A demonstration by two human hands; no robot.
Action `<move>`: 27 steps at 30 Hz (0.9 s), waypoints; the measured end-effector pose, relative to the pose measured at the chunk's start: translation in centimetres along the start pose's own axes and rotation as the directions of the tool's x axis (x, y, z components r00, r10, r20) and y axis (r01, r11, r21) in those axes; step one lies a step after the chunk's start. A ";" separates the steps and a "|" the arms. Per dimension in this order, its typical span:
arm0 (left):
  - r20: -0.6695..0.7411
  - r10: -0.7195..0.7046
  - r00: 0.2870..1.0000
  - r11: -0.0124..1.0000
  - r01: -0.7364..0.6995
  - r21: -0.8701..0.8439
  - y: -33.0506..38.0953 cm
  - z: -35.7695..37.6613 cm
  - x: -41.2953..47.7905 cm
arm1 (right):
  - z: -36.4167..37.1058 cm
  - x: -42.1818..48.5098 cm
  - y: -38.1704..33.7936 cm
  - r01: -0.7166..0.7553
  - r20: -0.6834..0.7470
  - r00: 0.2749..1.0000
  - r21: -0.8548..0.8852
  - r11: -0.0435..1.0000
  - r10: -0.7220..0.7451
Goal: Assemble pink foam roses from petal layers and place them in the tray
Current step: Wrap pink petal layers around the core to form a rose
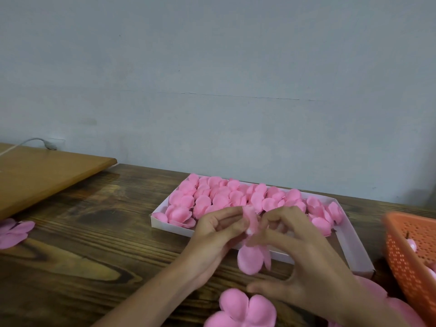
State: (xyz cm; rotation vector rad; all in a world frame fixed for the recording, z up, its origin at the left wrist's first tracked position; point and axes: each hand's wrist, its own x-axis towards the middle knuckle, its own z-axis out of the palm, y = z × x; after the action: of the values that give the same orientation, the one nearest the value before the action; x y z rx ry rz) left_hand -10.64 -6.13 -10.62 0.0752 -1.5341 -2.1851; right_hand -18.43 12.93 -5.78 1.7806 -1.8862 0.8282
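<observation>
At the far left of the frame a light wooden board [47,175] lies on the dark wooden table [94,232], with a pale cable [26,142] running over its far corner. Below it, cut by the left edge, a flat pink petal layer [14,232] lies on the table.

In the middle stands a shallow white tray [165,224] set at a slant. Its far and left parts are packed with finished pink roses [224,197]; its near right corner is bare.

In front of the tray's near wall, above the table, both hands meet on a half-made rose [250,258]. The left hand [217,232] has its fingers curled and pinches the top of the piece. One broad petal hangs down below the grip. The right hand [306,256] comes in from the lower right; its bent fingertips press on the same piece from the other side, while its thumb is spread away low.

At the bottom centre another loose petal layer [243,310] lies flat on the table, just below the right thumb. More pink foam [377,289] shows beside the right wrist.

At the right edge an orange perforated basket [410,251] is tilted and blurred, with something pale pink inside that I cannot make out.
</observation>
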 end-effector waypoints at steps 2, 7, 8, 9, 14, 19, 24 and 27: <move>-0.024 0.017 1.000 1.000 -0.017 -0.005 -0.1 0.0 0.1 | 0.5 -0.1 0.0 0.045 0.026 0.999 -0.087 0.995 -0.043; -0.076 0.047 0.996 0.998 -0.050 -0.042 -0.1 0.1 0.1 | 1.4 -0.1 0.5 0.078 -0.053 0.995 -0.189 0.979 -0.090; -0.076 0.049 0.996 0.998 -0.052 -0.034 -0.1 0.1 0.1 | 1.5 -0.2 0.6 0.070 -0.080 0.993 -0.188 0.980 -0.086; -0.075 0.049 0.996 0.999 -0.050 -0.020 -0.1 0.0 0.1 | 1.6 -0.2 0.6 0.061 -0.101 0.992 -0.179 0.982 -0.080; -0.026 0.042 0.999 0.998 -0.041 0.055 -0.4 -0.2 0.0 | 1.7 -0.2 0.7 -0.037 -0.151 0.988 0.003 0.999 0.037; 0.048 0.065 0.997 0.995 -0.068 0.076 -0.2 0.3 -0.3 | 1.8 -0.1 0.1 -0.177 -0.175 0.964 0.146 0.973 0.201; 0.042 0.062 0.997 0.998 -0.063 0.007 -0.2 0.3 -0.2 | 1.8 0.5 -1.0 -0.230 -0.248 0.918 0.306 0.924 0.311; 0.069 0.065 0.996 0.998 -0.064 -0.006 0.0 0.2 -0.2 | 1.9 0.6 -1.3 -0.247 -0.275 0.894 0.353 0.902 0.352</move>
State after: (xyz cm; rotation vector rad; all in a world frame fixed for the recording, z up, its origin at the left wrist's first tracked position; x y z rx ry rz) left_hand -10.50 -5.84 -10.59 -0.0509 -1.5473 -2.1607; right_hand -16.98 11.22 -6.58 1.3975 -1.9036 1.5141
